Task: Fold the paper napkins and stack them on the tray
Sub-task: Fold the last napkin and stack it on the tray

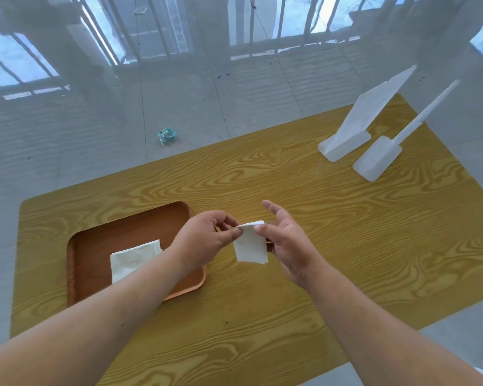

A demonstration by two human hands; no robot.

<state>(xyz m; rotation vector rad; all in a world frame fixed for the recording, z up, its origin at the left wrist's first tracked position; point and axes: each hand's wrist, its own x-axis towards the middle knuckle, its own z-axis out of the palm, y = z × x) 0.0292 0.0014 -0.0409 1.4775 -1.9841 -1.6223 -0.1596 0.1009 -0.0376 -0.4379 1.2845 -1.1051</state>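
2 bare forearms reach in from 7 and 5 o'clock over a yellow wood-grain table. Near the centre of the view, both hands hold 1 folded paper napkin above the tabletop. The left hand pinches the napkin's upper left corner between thumb and forefinger, with the other fingers curled in. The right hand grips the upper right corner with its thumb on the near face; its remaining fingers are spread loosely and point toward 11 o'clock. The napkin hangs down from that top fold as a small white square, its lower edges free and clear of the table.

At 9 o'clock from the hands sits a brown tray with rounded corners, flat on the table, partly covered by the left forearm. A stack of folded white napkins lies in the tray's near half, its right side hidden under the arm; how many are in it cannot be told.

Farther off, at 2 o'clock, 2 white plastic stands rest on the table's far right corner. Beyond the table edge at 11 o'clock, a crumpled teal wrapper lies on the pale tiled floor.
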